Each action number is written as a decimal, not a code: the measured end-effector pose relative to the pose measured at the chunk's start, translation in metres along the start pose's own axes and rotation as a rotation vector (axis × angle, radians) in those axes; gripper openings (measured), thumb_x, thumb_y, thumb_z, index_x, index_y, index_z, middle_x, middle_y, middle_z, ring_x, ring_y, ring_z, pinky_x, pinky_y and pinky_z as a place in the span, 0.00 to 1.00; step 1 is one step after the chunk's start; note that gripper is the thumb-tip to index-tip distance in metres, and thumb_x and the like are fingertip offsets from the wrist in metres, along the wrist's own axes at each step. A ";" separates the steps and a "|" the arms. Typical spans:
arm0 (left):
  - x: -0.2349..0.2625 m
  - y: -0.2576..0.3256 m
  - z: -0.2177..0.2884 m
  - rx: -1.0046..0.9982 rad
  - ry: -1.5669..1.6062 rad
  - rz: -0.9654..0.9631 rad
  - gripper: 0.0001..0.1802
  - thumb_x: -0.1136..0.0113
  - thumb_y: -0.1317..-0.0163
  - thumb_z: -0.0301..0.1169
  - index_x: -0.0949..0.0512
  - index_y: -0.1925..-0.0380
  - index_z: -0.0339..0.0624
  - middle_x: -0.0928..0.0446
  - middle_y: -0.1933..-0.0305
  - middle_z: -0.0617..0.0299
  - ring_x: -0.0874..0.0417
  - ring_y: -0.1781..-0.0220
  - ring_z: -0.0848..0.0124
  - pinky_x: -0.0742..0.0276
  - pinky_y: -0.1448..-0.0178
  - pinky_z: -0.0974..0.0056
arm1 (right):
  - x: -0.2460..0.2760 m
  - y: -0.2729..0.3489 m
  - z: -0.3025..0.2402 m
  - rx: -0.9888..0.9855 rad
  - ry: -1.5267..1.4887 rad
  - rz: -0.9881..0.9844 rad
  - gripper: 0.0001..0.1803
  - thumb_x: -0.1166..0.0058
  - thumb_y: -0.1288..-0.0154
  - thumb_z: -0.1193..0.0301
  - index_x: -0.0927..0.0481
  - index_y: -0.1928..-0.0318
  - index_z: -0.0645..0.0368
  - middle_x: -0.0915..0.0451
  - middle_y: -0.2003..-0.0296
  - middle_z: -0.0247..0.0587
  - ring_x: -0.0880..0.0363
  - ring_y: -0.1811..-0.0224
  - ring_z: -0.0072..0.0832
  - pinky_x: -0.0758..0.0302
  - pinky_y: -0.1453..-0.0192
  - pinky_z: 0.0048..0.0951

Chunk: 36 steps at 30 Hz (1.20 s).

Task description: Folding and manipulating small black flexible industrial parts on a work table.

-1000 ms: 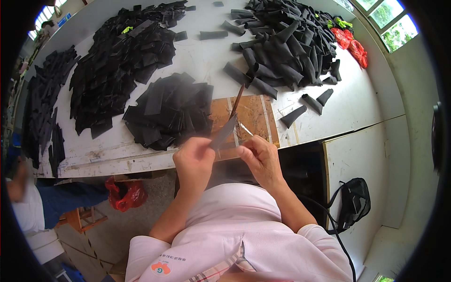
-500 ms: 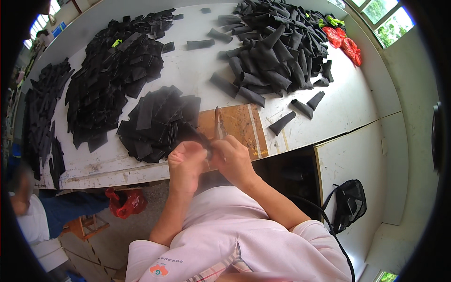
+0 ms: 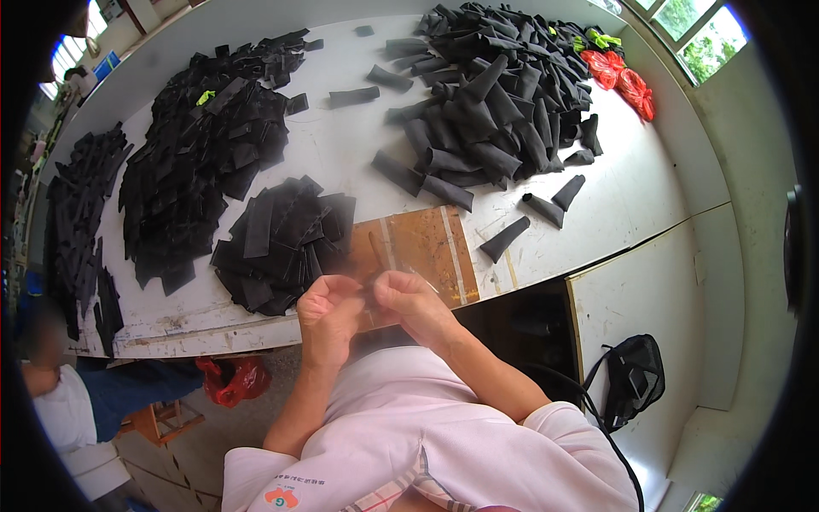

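Note:
Above the near edge of the table my left hand (image 3: 328,317) and my right hand (image 3: 413,305) meet, thumbs and fingertips pinched. Between them is a small black fabric piece (image 3: 369,294), blurred and mostly covered by the fingers. Just beyond lies a worn brown board (image 3: 422,247) with pale tape strips across it; a blurred thin brown strip (image 3: 375,246) shows over it. To the left of the board, near my left hand, is a heap of flat black fabric pieces (image 3: 277,239).
Larger piles of flat black pieces (image 3: 209,145) and narrow black strips (image 3: 81,209) spread leftward. Black fabric tubes (image 3: 486,111) are heaped at the far right, with red plastic bags (image 3: 618,77) behind. A person (image 3: 64,401) sits at left; a black mesh bag (image 3: 636,375) lies right.
The view has shifted slightly, so the table sits a little lower and further left. The black piece between my hands shows less than before; both hands remain close together.

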<state>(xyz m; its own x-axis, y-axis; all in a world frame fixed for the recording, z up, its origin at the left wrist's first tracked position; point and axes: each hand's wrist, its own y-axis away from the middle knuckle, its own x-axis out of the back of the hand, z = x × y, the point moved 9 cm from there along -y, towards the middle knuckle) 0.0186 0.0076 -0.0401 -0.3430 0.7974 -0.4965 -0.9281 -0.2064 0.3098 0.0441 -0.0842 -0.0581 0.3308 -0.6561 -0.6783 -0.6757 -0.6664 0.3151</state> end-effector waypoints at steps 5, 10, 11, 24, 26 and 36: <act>-0.045 0.027 -0.002 0.390 0.460 -0.274 0.17 0.49 0.51 0.16 0.33 0.58 0.32 0.27 0.73 0.61 0.40 0.90 0.86 0.49 0.88 0.81 | -0.016 0.006 -0.014 0.067 -0.100 -0.171 0.09 0.47 0.41 0.65 0.28 0.73 0.55 0.30 0.72 0.26 0.33 0.72 0.13 0.35 0.67 0.16; -0.038 0.011 0.032 -0.241 -0.428 -0.094 0.14 0.48 0.47 0.17 0.31 0.58 0.31 0.26 0.69 0.62 0.27 0.73 0.82 0.33 0.72 0.79 | -0.006 0.007 -0.048 0.296 0.141 -0.076 0.08 0.48 0.41 0.71 0.29 0.73 0.61 0.31 0.67 0.31 0.33 0.66 0.15 0.33 0.61 0.18; -0.037 0.012 0.035 -0.341 -0.486 -0.061 0.12 0.48 0.47 0.17 0.28 0.61 0.34 0.26 0.68 0.62 0.25 0.70 0.79 0.29 0.66 0.77 | -0.010 0.009 -0.060 0.406 0.332 -0.044 0.08 0.49 0.41 0.72 0.30 0.73 0.62 0.30 0.68 0.31 0.33 0.66 0.15 0.32 0.62 0.19; -0.080 -0.021 0.070 0.078 0.526 -0.501 0.11 0.52 0.42 0.21 0.30 0.58 0.35 0.25 0.70 0.58 0.37 0.85 0.87 0.45 0.83 0.79 | -0.057 -0.011 -0.123 0.189 0.367 -0.091 0.14 0.49 0.40 0.62 0.27 0.77 0.58 0.35 0.85 0.23 0.42 0.82 0.10 0.47 0.80 0.12; -0.095 -0.013 0.063 0.309 0.866 -0.728 0.15 0.56 0.41 0.24 0.32 0.53 0.34 0.24 0.67 0.54 0.46 0.94 0.87 0.53 0.87 0.78 | -0.048 -0.019 -0.117 0.159 0.353 -0.094 0.14 0.49 0.40 0.61 0.27 0.77 0.58 0.35 0.84 0.24 0.42 0.82 0.11 0.46 0.80 0.12; -0.062 -0.037 0.004 0.487 0.958 -0.404 0.11 0.57 0.40 0.24 0.28 0.61 0.32 0.24 0.71 0.55 0.45 0.94 0.83 0.51 0.89 0.78 | -0.002 -0.038 -0.070 0.012 0.212 -0.065 0.14 0.49 0.40 0.62 0.28 0.77 0.57 0.35 0.82 0.26 0.42 0.80 0.12 0.43 0.77 0.14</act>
<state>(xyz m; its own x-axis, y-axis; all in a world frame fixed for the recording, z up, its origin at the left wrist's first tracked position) 0.0746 -0.0322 -0.0173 -0.1959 -0.0471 -0.9795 -0.9125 0.3745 0.1645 0.1154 -0.0825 -0.0224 0.5045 -0.6724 -0.5416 -0.6555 -0.7066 0.2665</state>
